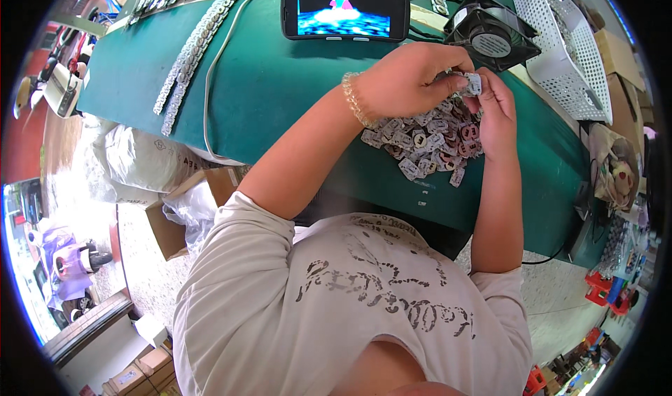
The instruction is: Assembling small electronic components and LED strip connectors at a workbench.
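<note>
My left hand [413, 81], with a beaded bracelet [355, 100] at the wrist, reaches over a pile. Its thumb and forefinger are pinched at a small, flat, silvery-white piece [474, 84]. From the other side, the thumb and fingers of my right hand [498, 109] close on that same piece. Whether a second piece is in the left fingers is hidden. Under both hands lies a heap of similar small flat pieces [423, 144], some with a dark or reddish centre, on the green tabletop [301, 109].
A phone [344, 14] showing a bright picture stands at the back. To its right are a black square fan [490, 35] and a white perforated basket [570, 60]. Long strips of joined pieces [196, 53] and a pale cable [208, 88] lie at left. White sacks [150, 158] stand beside the table.
</note>
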Available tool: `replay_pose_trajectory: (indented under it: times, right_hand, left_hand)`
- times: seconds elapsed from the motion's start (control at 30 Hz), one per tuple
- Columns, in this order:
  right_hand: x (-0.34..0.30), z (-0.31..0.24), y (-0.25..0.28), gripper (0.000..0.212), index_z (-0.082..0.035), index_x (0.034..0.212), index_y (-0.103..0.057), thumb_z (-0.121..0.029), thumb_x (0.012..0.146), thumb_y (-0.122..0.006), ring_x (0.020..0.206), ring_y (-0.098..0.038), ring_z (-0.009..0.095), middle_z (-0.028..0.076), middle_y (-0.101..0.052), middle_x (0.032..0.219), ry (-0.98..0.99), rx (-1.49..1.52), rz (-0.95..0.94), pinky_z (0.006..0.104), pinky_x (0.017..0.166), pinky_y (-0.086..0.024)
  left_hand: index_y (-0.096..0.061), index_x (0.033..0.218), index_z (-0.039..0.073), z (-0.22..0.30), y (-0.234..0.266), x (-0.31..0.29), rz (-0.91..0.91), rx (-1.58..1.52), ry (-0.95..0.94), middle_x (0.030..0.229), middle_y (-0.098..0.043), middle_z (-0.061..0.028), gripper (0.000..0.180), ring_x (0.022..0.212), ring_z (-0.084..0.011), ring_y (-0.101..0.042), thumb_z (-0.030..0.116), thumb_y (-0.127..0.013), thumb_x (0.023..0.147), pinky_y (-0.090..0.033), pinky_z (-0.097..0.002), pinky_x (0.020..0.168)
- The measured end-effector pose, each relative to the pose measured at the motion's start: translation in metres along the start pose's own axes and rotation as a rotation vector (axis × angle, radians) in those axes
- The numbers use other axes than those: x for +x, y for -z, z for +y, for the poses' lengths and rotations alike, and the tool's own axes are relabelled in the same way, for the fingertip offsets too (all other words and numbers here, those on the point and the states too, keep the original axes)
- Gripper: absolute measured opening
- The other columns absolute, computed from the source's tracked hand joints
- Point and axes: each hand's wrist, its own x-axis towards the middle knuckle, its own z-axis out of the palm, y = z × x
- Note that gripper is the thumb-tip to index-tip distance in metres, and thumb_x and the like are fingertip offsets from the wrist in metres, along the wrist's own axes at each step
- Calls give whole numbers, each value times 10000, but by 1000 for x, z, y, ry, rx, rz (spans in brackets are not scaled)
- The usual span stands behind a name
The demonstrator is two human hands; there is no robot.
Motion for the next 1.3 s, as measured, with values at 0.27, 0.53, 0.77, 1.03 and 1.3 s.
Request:
replay_pose_trajectory:
  times: [0.27, 0.53, 0.77, 1.03, 1.3]
  right_hand:
    - [4, 0, 9, 258, -9, 861, -561, -234, 970, -498, 656, -395, 57, -25, -480, 747, 124, -81, 316, 198, 578, -328]
    - [-5, -18, 4, 209, 1, 877, -528, -188, 960, -503, 645, -391, 96, 4, -454, 692, 251, -517, 13, 258, 569, -351]
    - [-5, -22, 1, 205, 8, 880, -517, -181, 957, -502, 614, -360, 118, 36, -413, 669, 238, -571, -49, 256, 550, -329]
    - [-6, -18, -1, 166, 15, 881, -519, -139, 942, -518, 585, -360, 117, 55, -393, 647, 346, -513, 3, 264, 524, -321]
    - [-6, -26, 2, 188, 3, 835, -541, -157, 934, -535, 582, -397, 87, 19, -443, 646, 249, -513, -85, 249, 515, -320]
  left_hand:
    - [-580, 982, -11, 7, -1, 0, -4, 37, 8, 813, -595, -122, 145, 723, -218, -566, 69, -579, 861, -466, -316, 683]
    - [-588, 1008, 55, 2, 0, -2, 8, 244, -48, 754, -607, -173, 171, 703, -339, -594, 102, -584, 844, -469, -373, 621]
    - [-590, 964, 60, 1, 2, -3, -29, 324, -52, 715, -602, -160, 145, 652, -330, -584, 98, -605, 825, -454, -373, 583]
    - [-592, 922, 44, -3, -4, -2, 21, 161, -63, 722, -603, -147, 121, 644, -323, -572, 104, -624, 822, -450, -358, 576]
    - [-580, 915, 36, 2, -1, -3, -60, 253, 31, 720, -566, -168, 155, 645, -351, -532, 179, -608, 863, -436, -368, 578]
